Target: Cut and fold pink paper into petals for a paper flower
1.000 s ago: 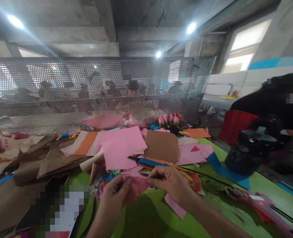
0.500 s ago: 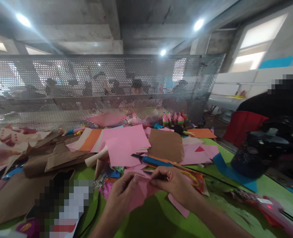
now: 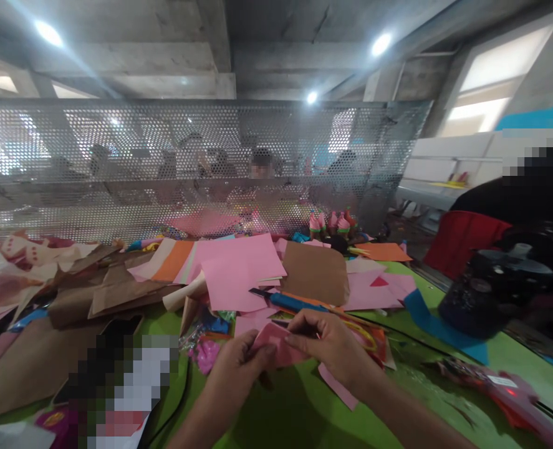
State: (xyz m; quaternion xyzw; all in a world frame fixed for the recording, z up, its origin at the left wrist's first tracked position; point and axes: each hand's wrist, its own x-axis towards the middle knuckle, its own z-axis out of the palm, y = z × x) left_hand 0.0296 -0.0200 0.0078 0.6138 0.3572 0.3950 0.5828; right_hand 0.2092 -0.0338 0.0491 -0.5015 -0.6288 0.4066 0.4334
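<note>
Both hands work low over the green desk (image 3: 285, 415), joined by a small folded pink piece (image 3: 275, 340). The left hand (image 3: 241, 368) has its fingers closed on the left side of it, and the right hand (image 3: 330, 340) pinches its right side between thumb and fingers. Just beyond the right hand lies a blue-handled knife (image 3: 295, 304), its dark tip pointing left, near a large pink sheet (image 3: 236, 274) and a brown card (image 3: 316, 271). On the near right, a pink glue gun (image 3: 519, 399) shows a red light and a white label (image 3: 500, 380), whose print is too small to read. On the near left, a purple item (image 3: 54, 421) bears a yellow mark that cannot be made out, beside a pixelated white paper (image 3: 138, 386). Pink-topped cones (image 3: 342, 223) stand at the far edge before a perforated metal screen (image 3: 187, 162).
</note>
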